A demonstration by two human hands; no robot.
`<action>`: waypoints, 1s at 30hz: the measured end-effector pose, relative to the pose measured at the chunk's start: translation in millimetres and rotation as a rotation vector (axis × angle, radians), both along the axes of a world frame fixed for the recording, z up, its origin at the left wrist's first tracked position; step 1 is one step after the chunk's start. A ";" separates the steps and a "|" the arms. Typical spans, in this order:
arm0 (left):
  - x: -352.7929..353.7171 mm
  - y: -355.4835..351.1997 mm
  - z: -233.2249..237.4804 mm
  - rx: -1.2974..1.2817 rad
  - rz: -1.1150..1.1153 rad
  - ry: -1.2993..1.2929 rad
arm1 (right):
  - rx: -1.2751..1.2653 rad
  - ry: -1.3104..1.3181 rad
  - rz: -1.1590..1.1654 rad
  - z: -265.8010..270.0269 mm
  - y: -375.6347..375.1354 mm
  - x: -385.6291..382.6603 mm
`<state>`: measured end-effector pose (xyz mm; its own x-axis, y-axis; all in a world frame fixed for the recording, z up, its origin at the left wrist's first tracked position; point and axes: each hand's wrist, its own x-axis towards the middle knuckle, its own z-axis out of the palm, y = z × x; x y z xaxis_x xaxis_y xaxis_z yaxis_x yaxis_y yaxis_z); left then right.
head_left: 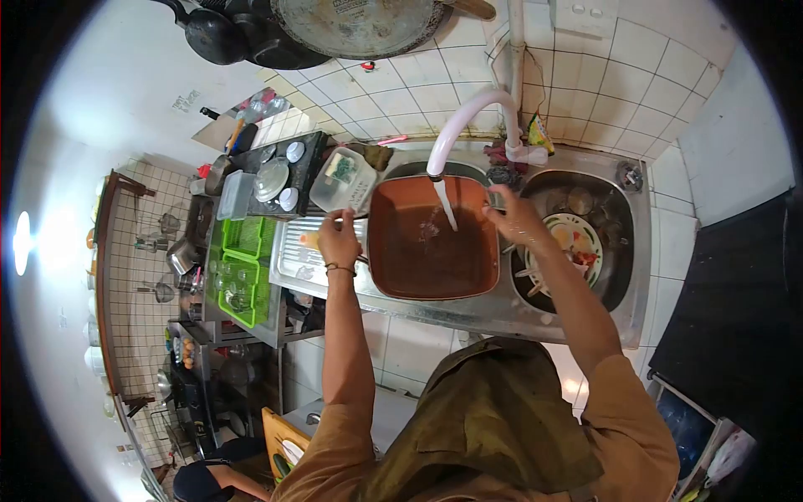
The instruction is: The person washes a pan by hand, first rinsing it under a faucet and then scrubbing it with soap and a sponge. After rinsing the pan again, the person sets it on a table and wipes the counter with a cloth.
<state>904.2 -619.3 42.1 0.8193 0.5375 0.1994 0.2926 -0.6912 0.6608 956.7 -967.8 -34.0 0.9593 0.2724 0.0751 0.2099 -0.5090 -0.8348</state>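
A square copper-coloured pan (433, 268) sits over the sink under the tap, with water in it. Water runs into it from the curved pale pink tap (477, 102). At the pan's left side, my left hand (339, 241) is closed by the handle, its fingers pinched together; the grip is partly hidden. My right hand (514, 219) is wet and closes on the upper right rim, thumb against the edge. To the right, a plate (559, 224) with food scraps lies in the other basin. A clear plastic tub (345, 182) stands beyond my left hand.
The steel sink counter (544, 322) runs across the front. Left of it are a ribbed drainboard (305, 243), green baskets (244, 284) and a stove (284, 171). Pans (360, 25) hang on the wall above. Another person in a dark cap (201, 484) is at lower left.
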 end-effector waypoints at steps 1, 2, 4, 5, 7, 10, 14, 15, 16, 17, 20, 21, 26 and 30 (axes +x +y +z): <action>1.9 2.8 -22.4 0.007 -0.041 0.063 | 0.007 -0.018 -0.013 7.6 -19.8 -3.1; 1.8 -11.8 -28.8 -0.073 -0.073 0.097 | 0.011 -0.040 -0.023 25.2 -35.3 -6.6; 2.6 -42.3 -51.6 -0.169 -0.124 0.197 | 0.276 0.336 -0.044 74.9 -62.9 -21.7; 4.9 -52.3 -74.9 -0.421 -0.141 0.229 | 0.402 0.528 -0.055 102.0 -72.1 -31.3; 18.1 -72.3 -123.8 -0.496 -0.160 0.295 | 0.549 0.539 -0.152 146.8 -75.4 -48.5; 35.9 -122.7 -150.7 -0.531 -0.201 0.180 | 0.757 0.509 -0.241 187.0 -72.6 -68.4; 51.9 -171.0 -135.3 -0.877 -0.334 0.323 | 0.929 0.398 -0.310 217.2 -58.3 -78.8; 59.0 -180.9 -141.3 -0.979 -0.374 0.280 | 0.938 0.358 -0.319 224.5 -51.1 -80.9; 64.0 -186.6 -146.2 -1.077 -0.416 0.234 | 0.938 0.315 -0.338 230.2 -43.0 -82.0; 65.2 -188.8 -146.0 -1.264 -0.387 0.187 | 0.921 0.284 -0.339 235.7 -36.6 -82.9; 59.9 -190.5 -134.5 -1.753 -0.333 -0.028 | 0.868 0.187 -0.355 244.3 -18.9 -85.9; 59.3 -189.3 -128.8 -1.615 -0.318 -0.061 | 0.848 0.159 -0.362 245.0 -13.4 -87.0; 49.8 -180.5 -117.1 -0.737 -0.282 -0.090 | 0.775 0.043 -0.398 240.8 10.8 -93.4; 52.3 -171.0 -129.9 -0.391 -0.354 0.152 | 0.712 -0.002 -0.330 231.6 24.9 -99.7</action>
<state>956.6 -790.3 -87.8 0.9677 0.2337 -0.0943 0.1985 -0.4764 0.8565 857.0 -942.9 197.6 0.9818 -0.1410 0.1270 0.1433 0.1126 -0.9832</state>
